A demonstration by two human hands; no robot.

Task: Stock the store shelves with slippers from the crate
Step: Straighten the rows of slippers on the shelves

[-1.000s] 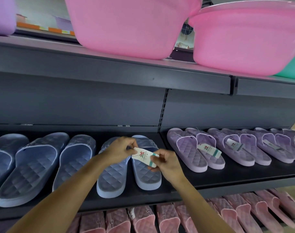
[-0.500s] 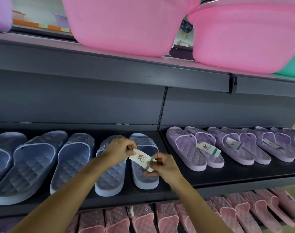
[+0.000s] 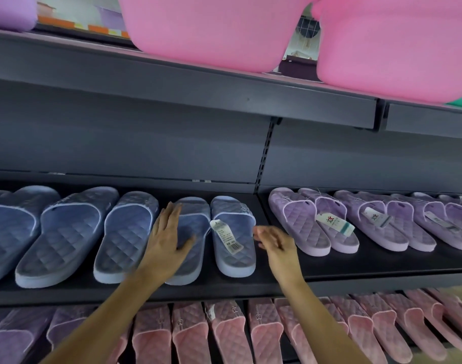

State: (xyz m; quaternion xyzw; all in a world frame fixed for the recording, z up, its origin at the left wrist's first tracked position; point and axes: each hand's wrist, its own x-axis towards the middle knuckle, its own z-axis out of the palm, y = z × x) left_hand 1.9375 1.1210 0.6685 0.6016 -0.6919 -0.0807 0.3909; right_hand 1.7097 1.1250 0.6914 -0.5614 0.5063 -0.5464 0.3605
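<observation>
Tag (image 3: 226, 237) released onto blue slipper (image 3: 236, 261) | left hand (image 3: 166, 239) flat beside | right hand (image 3: 277, 243) loose

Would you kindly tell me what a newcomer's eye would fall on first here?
Two big pink basins loom on the top shelf. On the middle shelf, blue slippers run into purple slippers on the right, with pink slippers lower down. The left hand is spread over one blue slipper, and the right hand hovers beside the tagged blue one.
</observation>
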